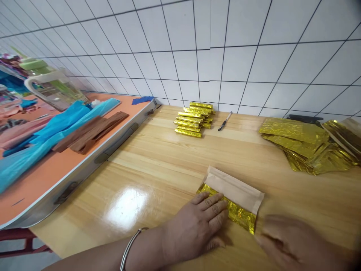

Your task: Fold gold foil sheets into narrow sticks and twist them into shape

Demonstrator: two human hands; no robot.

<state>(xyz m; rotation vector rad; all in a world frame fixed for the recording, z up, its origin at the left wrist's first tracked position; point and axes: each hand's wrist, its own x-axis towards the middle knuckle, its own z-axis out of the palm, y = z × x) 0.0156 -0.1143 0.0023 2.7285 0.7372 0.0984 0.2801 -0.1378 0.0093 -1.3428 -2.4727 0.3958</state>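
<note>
A sheet of gold foil paper (pixel 242 216) lies in front of me on the wooden table, its near part folded over so the gold shows. Beyond the fold, its plain brownish backing (pixel 232 188) faces up. My left hand (pixel 197 226), with a silver bangle at the wrist, rests flat on the folded gold strip, fingers stretched out. By the sheet's near right corner is my right hand (pixel 293 241), smeared by motion. Its fingers look curled, but whether they touch the paper or hold anything cannot be made out.
Folded gold strips (pixel 188 124) are stacked near the tiled wall, beside a pen (pixel 225 122). Several gold sheets (pixel 296 141) lie in a loose pile at the right. An orange-topped table (pixel 36 188) on the left bears blue cloth-like material (pixel 64 124) and brown strips (pixel 93 130).
</note>
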